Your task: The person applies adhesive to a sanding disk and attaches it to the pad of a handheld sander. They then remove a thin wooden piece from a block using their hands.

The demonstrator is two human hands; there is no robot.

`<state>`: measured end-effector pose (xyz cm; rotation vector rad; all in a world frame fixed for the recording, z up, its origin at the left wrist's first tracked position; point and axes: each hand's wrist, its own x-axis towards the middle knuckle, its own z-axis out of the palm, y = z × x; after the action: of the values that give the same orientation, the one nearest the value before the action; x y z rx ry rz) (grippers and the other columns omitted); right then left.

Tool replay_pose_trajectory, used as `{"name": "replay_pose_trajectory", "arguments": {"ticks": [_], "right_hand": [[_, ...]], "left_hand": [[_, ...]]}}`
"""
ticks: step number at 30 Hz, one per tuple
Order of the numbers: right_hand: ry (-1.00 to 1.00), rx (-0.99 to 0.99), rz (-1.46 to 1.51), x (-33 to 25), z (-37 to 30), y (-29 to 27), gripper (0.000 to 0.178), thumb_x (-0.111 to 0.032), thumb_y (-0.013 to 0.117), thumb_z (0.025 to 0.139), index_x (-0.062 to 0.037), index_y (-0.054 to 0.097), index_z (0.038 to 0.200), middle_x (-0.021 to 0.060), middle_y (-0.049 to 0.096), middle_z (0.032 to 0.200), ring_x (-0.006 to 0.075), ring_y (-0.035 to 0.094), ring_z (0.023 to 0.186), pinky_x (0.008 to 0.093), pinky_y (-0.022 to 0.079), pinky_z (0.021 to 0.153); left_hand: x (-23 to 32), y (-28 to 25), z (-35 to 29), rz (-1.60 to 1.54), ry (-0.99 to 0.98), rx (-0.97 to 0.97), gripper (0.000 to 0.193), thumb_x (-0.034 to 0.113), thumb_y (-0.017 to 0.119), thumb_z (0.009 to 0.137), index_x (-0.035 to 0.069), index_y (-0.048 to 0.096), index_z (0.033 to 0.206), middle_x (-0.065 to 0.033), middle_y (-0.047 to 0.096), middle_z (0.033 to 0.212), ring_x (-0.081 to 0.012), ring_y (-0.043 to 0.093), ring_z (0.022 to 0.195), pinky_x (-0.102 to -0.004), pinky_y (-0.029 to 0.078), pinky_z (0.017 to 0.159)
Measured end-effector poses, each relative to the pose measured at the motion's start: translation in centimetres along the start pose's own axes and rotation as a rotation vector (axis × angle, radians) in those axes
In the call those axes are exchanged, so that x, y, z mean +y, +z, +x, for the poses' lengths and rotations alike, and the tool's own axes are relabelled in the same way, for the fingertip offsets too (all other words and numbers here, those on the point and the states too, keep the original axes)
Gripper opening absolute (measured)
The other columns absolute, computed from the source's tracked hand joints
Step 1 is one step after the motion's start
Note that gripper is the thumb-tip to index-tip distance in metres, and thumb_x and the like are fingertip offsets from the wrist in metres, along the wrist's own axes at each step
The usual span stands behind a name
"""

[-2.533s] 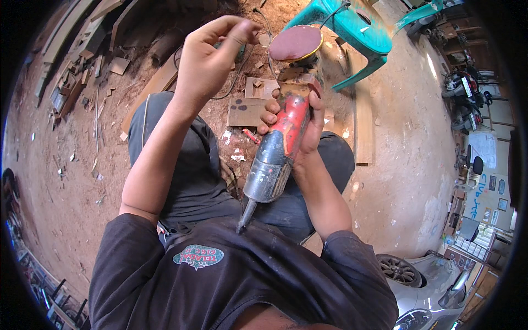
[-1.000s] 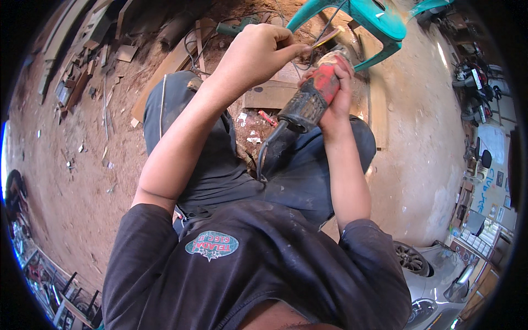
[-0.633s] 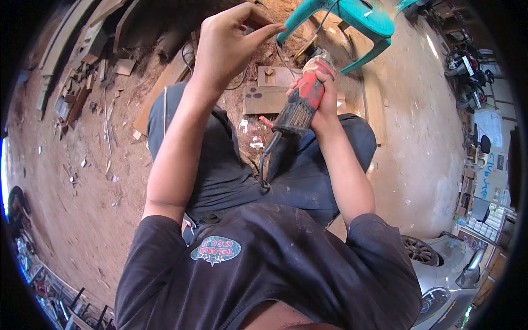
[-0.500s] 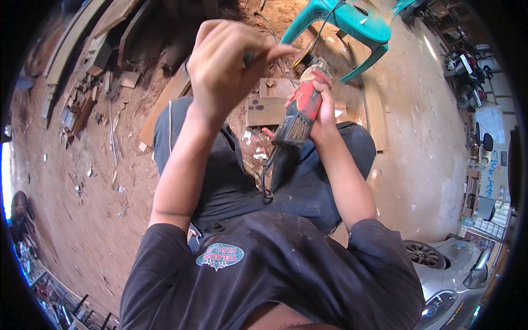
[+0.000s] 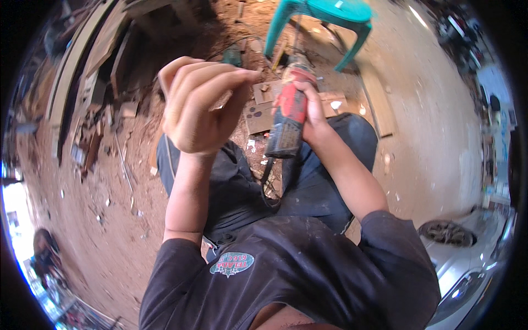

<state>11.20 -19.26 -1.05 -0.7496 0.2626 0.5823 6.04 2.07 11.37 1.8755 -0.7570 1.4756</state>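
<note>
My right hand [image 5: 309, 104] is wrapped round the red body of a worn angle grinder [image 5: 290, 110]. The grinder's dark rear end points toward me, and its cord [image 5: 266, 179] hangs down between my knees. Its head points away, blurred, near the teal plastic stool [image 5: 324, 11]. To the left, my left hand [image 5: 201, 104] is raised above my knee, apart from the grinder. Its fingers are bent, and the thumb and fingertips come together; whatever they may pinch is too blurred to make out.
Flat wooden pieces [image 5: 258, 120] lie on the ground beyond my knees. A plank [image 5: 377, 104] lies to the right. Long boards [image 5: 82, 60] and wood scraps [image 5: 129, 109] are at the left. A silver car [image 5: 467, 258] stands at the lower right.
My left hand has moved left and toward me, away from the grinder's head. The grinder in my right hand has shifted slightly left and turned more upright in the picture.
</note>
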Motion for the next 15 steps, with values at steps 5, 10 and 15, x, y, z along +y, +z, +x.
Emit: {"name": "replay_pose_trajectory", "arguments": {"ticks": [5, 10, 15], "right_hand": [[0.075, -0.012, 0.155, 0.7, 0.9, -0.6, 0.046, -0.035, 0.072, 0.080, -0.0026, 0.054, 0.108, 0.0161, 0.065, 0.089, 0.0302, 0.068, 0.078, 0.0482, 0.059, 0.075], [0.081, -0.041, 0.195, 1.1, 0.5, -0.2, 0.041, -0.033, 0.070, 0.083, -0.0026, 0.056, 0.106, 0.0163, 0.066, 0.089, 0.0292, 0.069, 0.077, 0.0483, 0.059, 0.076], [0.100, -0.072, 0.201, 1.1, 0.4, 0.0, 0.036, -0.033, 0.068, 0.084, -0.0037, 0.058, 0.102, 0.0154, 0.067, 0.085, 0.0274, 0.068, 0.073, 0.0442, 0.059, 0.073]], "left_hand": [[-1.5, 1.4, -1.3, -0.077, -0.071, 0.023, 0.027, -0.005, 0.085, 0.077, 0.005, 0.063, 0.089, -0.0074, 0.071, 0.081, -0.0213, 0.065, 0.076, -0.0393, 0.050, 0.083], [-1.6, 1.8, -1.7, -0.103, -0.044, -0.023, 0.024, -0.015, 0.072, 0.084, -0.002, 0.057, 0.097, -0.0124, 0.067, 0.082, -0.0207, 0.061, 0.074, -0.0414, 0.052, 0.078], [-1.7, 3.2, -3.0, -0.191, -0.214, -0.021, 0.022, -0.013, 0.072, 0.085, 0.001, 0.056, 0.092, -0.0087, 0.065, 0.082, -0.0192, 0.060, 0.079, -0.0411, 0.050, 0.089]]}}
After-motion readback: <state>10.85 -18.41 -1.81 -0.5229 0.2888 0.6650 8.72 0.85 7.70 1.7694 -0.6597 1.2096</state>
